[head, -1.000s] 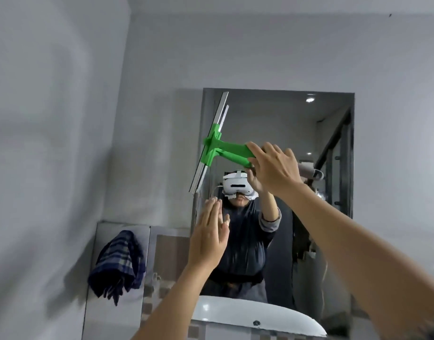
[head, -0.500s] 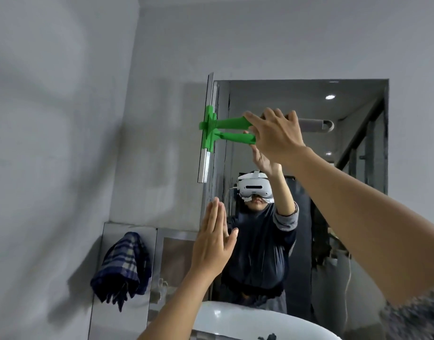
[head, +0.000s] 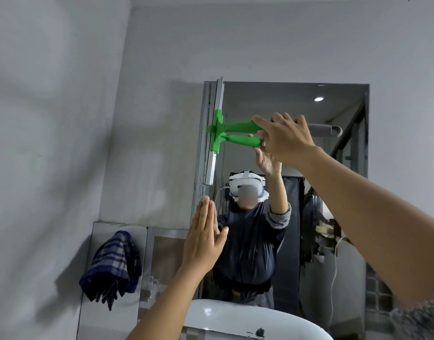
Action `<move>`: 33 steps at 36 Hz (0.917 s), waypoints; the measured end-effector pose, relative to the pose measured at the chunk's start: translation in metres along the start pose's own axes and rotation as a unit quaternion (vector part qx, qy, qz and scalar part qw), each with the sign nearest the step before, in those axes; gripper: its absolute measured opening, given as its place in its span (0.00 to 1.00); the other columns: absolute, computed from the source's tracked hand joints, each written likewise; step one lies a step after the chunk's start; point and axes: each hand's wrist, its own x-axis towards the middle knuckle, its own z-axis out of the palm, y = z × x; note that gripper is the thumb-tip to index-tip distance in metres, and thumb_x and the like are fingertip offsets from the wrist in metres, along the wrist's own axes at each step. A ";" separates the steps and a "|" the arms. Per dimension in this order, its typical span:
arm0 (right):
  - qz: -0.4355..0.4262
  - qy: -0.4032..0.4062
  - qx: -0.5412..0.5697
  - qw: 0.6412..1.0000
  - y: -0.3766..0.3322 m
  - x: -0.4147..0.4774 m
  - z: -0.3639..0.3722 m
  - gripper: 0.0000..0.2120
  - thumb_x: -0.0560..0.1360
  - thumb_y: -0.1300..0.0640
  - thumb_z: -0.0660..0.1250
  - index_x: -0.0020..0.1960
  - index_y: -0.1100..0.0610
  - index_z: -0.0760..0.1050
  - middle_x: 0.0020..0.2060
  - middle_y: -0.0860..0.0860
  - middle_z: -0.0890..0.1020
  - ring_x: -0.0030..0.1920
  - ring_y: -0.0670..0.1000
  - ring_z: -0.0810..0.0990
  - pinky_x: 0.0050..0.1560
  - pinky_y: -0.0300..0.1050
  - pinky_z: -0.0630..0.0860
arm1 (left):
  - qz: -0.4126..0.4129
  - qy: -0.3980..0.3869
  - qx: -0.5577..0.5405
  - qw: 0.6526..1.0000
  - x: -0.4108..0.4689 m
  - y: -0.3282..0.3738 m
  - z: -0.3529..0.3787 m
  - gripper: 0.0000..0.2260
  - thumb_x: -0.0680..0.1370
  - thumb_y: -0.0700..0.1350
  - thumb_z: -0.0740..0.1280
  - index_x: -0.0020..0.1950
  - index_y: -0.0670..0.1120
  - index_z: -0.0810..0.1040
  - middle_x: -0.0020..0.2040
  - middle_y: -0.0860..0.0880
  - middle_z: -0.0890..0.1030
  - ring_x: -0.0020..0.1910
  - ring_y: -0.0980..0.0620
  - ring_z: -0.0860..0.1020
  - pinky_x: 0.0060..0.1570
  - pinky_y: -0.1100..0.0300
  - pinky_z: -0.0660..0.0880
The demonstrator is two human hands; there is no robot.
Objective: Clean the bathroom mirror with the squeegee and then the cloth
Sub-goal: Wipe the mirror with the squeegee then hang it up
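One right hand (head: 286, 138) grips the squeegee (head: 217, 133), blade upright, handle pointing right; left hand (head: 203, 238) flat.

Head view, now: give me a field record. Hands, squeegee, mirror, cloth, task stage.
right hand: raised, gripping the squeegee handle
left hand: open, flat, fingers together, holds nothing, near the mirror's lower left edge
squeegee: green, blade upright along the mirror's left edge, near the top
mirror: wall mounted, streaky strip down the left edge
cloth: dark plaid, hanging on the wall to the mirror's lower left, untouched
sink: white, below the mirror
stage: squeegee pass; cloth step not yet begun
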 end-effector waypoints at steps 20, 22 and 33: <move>0.057 -0.033 -0.030 0.997 0.051 -0.042 -0.025 0.19 0.80 0.53 0.52 0.71 0.47 0.60 0.57 0.57 0.75 0.61 0.58 0.71 0.59 0.55 0.62 | -0.001 -0.007 0.001 1.000 0.001 -0.003 0.002 0.34 0.76 0.60 0.51 0.75 0.46 0.42 0.77 0.49 0.43 0.75 0.53 0.42 0.72 0.55 0.53; 0.068 -0.037 -0.029 0.997 0.058 -0.047 -0.025 0.19 0.80 0.53 0.52 0.71 0.48 0.60 0.57 0.57 0.75 0.61 0.57 0.71 0.60 0.55 0.62 | -0.005 -0.006 -0.008 1.000 0.001 -0.001 0.003 0.34 0.76 0.59 0.52 0.75 0.45 0.42 0.76 0.49 0.43 0.75 0.53 0.41 0.72 0.53 0.52; 0.108 -0.040 -0.023 0.993 0.089 -0.069 -0.026 0.20 0.81 0.53 0.51 0.72 0.48 0.59 0.57 0.58 0.75 0.61 0.58 0.70 0.60 0.55 0.62 | -0.002 0.005 -0.027 1.000 0.002 0.000 0.005 0.34 0.76 0.58 0.53 0.75 0.43 0.46 0.76 0.47 0.46 0.75 0.54 0.42 0.72 0.50 0.54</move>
